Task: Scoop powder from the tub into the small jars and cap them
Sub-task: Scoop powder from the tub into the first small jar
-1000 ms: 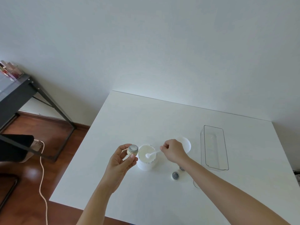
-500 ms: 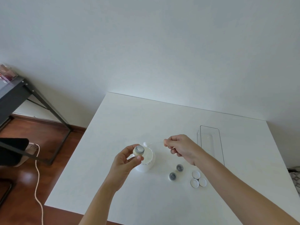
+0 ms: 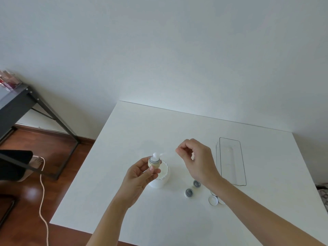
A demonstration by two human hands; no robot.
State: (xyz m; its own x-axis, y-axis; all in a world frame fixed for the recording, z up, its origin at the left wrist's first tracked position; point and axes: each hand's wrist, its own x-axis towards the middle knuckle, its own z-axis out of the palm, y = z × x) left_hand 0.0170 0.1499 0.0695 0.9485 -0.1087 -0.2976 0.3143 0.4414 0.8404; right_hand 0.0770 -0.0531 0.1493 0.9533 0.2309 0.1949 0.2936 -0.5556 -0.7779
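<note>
My left hand (image 3: 140,176) holds a small open jar (image 3: 154,162) upright above the near-left rim of the white powder tub (image 3: 162,178). My right hand (image 3: 197,162) pinches the end of a thin white spoon (image 3: 159,155), whose bowl carries powder right over the jar's mouth. Two more open small jars (image 3: 189,192) (image 3: 196,183) stand on the white table (image 3: 142,132) to the right of the tub. White caps (image 3: 213,200) lie just right of them, partly hidden under my right forearm.
A clear rectangular tray (image 3: 230,162) sits at the right of the table. A dark metal desk frame (image 3: 44,110) stands on the wooden floor at the left, with a cord (image 3: 41,192) trailing past the table's left edge and someone's foot (image 3: 35,165) beside it.
My right hand lifted the spoon out of the tub and brought its loaded bowl left over the jar. My left hand shifted the jar slightly right, over the tub's rim.
</note>
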